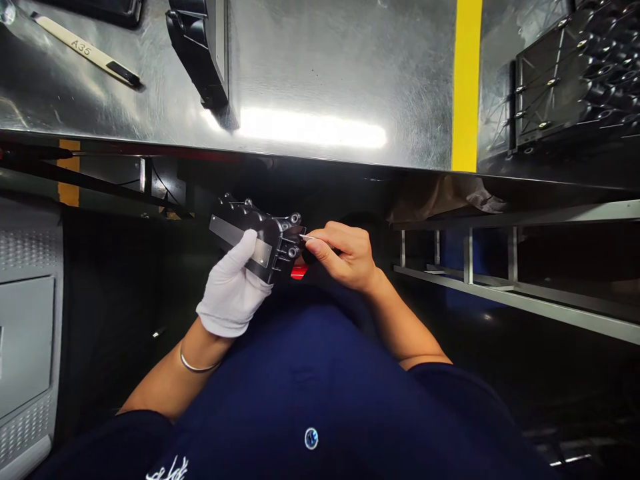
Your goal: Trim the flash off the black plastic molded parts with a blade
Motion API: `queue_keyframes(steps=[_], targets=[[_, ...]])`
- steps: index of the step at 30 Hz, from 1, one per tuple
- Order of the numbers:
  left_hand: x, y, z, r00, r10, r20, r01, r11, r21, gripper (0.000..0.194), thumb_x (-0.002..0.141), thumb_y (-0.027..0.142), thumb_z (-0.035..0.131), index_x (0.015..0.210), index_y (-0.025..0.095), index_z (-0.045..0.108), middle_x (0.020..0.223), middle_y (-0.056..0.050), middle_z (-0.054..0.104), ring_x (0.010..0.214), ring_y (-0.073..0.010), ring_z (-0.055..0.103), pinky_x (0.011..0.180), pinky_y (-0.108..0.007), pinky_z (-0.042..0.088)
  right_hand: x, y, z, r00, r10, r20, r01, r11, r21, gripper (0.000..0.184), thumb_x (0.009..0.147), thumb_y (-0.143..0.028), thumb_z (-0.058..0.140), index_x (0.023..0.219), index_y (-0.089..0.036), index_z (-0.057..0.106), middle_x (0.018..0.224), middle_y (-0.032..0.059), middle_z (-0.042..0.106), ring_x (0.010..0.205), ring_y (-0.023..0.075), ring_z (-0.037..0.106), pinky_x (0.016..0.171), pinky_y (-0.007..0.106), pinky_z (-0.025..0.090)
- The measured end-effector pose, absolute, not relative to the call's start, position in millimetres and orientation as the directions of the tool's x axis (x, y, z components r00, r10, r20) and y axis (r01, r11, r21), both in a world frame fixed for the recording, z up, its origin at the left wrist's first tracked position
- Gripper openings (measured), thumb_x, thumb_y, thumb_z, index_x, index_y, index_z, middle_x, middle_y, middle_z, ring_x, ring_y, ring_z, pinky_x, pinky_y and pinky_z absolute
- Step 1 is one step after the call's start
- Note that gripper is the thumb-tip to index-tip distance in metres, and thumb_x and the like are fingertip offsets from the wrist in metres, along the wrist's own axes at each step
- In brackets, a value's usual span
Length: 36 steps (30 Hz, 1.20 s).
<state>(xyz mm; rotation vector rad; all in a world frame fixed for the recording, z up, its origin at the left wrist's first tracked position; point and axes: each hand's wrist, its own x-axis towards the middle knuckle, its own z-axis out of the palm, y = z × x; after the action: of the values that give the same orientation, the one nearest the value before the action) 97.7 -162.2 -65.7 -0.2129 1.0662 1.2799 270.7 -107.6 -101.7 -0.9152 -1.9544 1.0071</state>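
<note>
My left hand (235, 287), in a white glove, is closed around a black plastic housing (245, 220) and holds it tilted in front of my body. The thumb presses on a flat metal strip (227, 231) along the housing's face. Metal-ringed holes show at the housing's right end. My bare right hand (347, 250) pinches a thin, pale, pointed tool (309, 237) between thumb and forefinger. Its tip is at the right end of the housing; whether it touches cannot be made out. Most of the tool is hidden by the fingers.
Ahead is a metal table (325, 80) with a yellow stripe (466, 87). On it lie a pale stick-like tool marked A35 (83, 48), another black part (200, 53) and stacked black parts (560, 87). A metal frame (505, 287) stands right, a grey cabinet (30, 253) left.
</note>
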Motion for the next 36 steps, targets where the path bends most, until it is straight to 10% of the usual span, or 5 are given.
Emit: queue_keyframes(steps=[8,16,20,26,36], targets=[[98.7,-162.4,-63.7,-0.116,0.652,-0.749,-0.885,0.275,0.377,0.036,0.095,0.005,0.044,0.119,0.020,0.066,0.092,0.000,0.078,0.086,-0.0103,0.075,0.084,-0.017,0.059,270.7,-100.4,-115.6,-0.451,0.831,0.326,0.203,0.451,-0.869,0.032,0.093,-0.039,0.057,0.073,-0.021,0.073,0.063,0.0020,0.067,0.053,0.0111,0.052,0.054,0.026,0.044],[100.7,-176.1,-54.3,0.036,0.708,-0.706,-0.786,0.456,0.418,0.016,0.076,0.004,0.064,0.072,0.017,0.072,0.061,0.001,0.070,0.056,-0.0133,0.070,0.058,-0.016,0.061,279.1,-90.3,-138.4,-0.094,0.993,0.072,0.262,0.095,-0.960,0.051,0.086,-0.064,0.056,0.070,-0.018,0.072,0.064,0.0018,0.065,0.062,0.0136,0.059,0.062,0.028,0.048],[95.6,-165.2,-62.7,-0.175,0.653,-0.737,-0.807,0.334,0.487,0.033,0.087,0.001,0.048,0.082,0.020,0.074,0.074,0.001,0.076,0.076,-0.0114,0.074,0.072,-0.014,0.060,280.8,-107.2,-116.1,-0.306,0.945,0.116,0.202,0.183,-0.962,0.039,0.092,-0.049,0.056,0.074,-0.019,0.074,0.068,0.0033,0.069,0.061,0.0134,0.060,0.060,0.028,0.049],[94.0,-171.1,-76.0,-0.370,0.825,-0.428,-0.515,0.201,0.833,0.030,0.077,0.008,0.073,0.102,0.024,0.074,0.108,0.001,0.076,0.108,-0.0179,0.069,0.095,-0.021,0.054,269.9,-117.3,-97.0,-0.468,0.879,0.094,0.163,0.190,-0.968,0.040,0.094,-0.044,0.055,0.069,-0.018,0.070,0.063,0.0014,0.064,0.056,0.0102,0.055,0.055,0.025,0.045],[95.1,-169.6,-67.2,-0.369,0.802,-0.469,-0.553,0.216,0.805,0.047,0.073,-0.003,0.068,0.108,0.028,0.070,0.109,0.002,0.076,0.111,-0.0217,0.068,0.095,-0.028,0.055,273.2,-114.0,-97.0,-0.535,0.840,0.091,0.144,0.197,-0.970,0.038,0.094,-0.043,0.056,0.069,-0.018,0.070,0.059,-0.0001,0.059,0.053,0.0090,0.050,0.052,0.023,0.042]])
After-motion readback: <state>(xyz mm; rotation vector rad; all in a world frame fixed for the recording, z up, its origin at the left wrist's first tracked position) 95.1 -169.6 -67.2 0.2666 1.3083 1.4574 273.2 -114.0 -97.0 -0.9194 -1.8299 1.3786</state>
